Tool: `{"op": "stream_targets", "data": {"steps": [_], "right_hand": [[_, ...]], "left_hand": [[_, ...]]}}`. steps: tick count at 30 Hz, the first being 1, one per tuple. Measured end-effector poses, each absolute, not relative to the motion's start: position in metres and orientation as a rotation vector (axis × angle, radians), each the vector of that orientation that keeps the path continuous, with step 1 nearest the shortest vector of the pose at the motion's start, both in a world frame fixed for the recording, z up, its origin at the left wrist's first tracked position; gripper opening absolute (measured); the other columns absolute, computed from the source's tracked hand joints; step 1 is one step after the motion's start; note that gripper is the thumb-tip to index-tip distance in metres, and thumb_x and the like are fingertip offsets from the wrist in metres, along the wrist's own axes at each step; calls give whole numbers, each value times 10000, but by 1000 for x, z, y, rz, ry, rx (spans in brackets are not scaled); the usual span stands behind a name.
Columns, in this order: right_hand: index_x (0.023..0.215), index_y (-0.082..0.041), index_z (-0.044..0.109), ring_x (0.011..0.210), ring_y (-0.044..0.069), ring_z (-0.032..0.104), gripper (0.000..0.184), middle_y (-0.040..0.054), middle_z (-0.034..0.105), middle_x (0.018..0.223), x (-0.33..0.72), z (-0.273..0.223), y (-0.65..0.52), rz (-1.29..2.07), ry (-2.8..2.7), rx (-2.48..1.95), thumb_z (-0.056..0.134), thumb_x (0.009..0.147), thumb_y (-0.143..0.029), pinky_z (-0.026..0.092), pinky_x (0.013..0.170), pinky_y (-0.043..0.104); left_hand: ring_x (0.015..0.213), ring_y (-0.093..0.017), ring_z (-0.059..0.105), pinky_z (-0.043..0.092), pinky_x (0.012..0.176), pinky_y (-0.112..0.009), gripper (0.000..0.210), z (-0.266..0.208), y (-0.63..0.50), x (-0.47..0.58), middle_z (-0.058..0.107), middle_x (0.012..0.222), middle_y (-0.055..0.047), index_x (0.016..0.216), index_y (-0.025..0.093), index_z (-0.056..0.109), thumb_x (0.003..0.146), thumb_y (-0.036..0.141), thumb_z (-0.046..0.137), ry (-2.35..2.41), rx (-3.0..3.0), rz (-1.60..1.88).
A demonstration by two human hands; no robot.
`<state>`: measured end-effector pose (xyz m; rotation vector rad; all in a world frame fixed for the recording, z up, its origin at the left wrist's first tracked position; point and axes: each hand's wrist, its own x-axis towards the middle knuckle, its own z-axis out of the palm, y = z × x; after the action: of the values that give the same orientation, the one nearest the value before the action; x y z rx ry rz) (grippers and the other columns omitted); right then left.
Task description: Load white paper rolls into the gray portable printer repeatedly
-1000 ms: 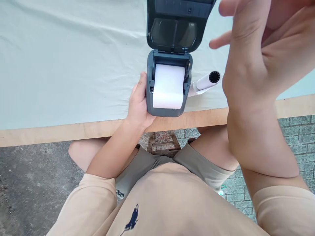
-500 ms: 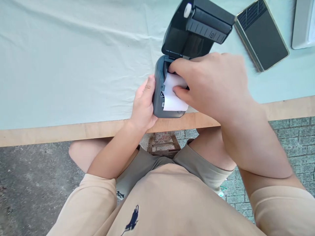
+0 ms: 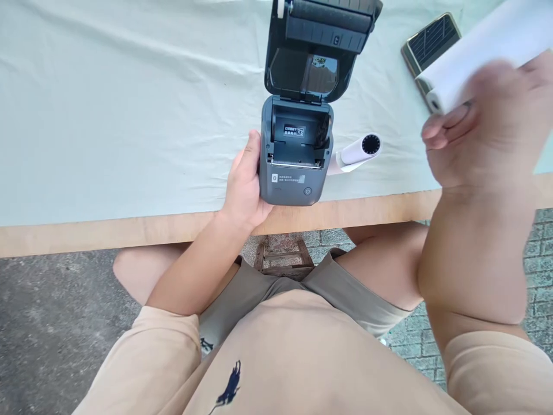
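My left hand (image 3: 244,184) grips a dark grey label printer (image 3: 287,183) from its left side, just over the table's front edge. The printer's lid (image 3: 319,40) is flipped up, and its paper bay shows no roll inside. At the upper right my right hand (image 3: 496,115), blurred by motion, has its fingers curled against a white paper roll (image 3: 470,52). The roll's end, with a dark core hole, points down and left. Another white roll (image 3: 356,153) with a round black core lies on the cloth just right of the printer.
A glossy black phone-like device (image 3: 432,43) lies at the upper right, partly covered by the white paper. Pale green cloth (image 3: 129,115) covers the table, leaving a bare wooden front edge (image 3: 108,231). Below are my legs and a wooden stool (image 3: 283,262).
My right hand has left the printer and moved right with the white paper, exposing the bay. The roll beside the printer now shows. My left hand still holds the printer, slightly further left.
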<state>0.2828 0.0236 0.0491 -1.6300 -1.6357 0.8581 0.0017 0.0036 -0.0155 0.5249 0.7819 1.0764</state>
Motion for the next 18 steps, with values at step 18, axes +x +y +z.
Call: {"op": "stream_targets", "data": {"steps": [18], "right_hand": [[1122, -268, 655, 623, 125, 546, 429, 61, 693, 1129, 265, 65, -12, 258, -2058, -1587, 831, 768, -433, 355, 521, 321]], "left_hand": [[1352, -310, 617, 552, 1142, -456, 445, -3, -1, 4, 742, 1196, -104, 1001, 199, 718, 1033, 551, 447, 771, 477, 1077]]}}
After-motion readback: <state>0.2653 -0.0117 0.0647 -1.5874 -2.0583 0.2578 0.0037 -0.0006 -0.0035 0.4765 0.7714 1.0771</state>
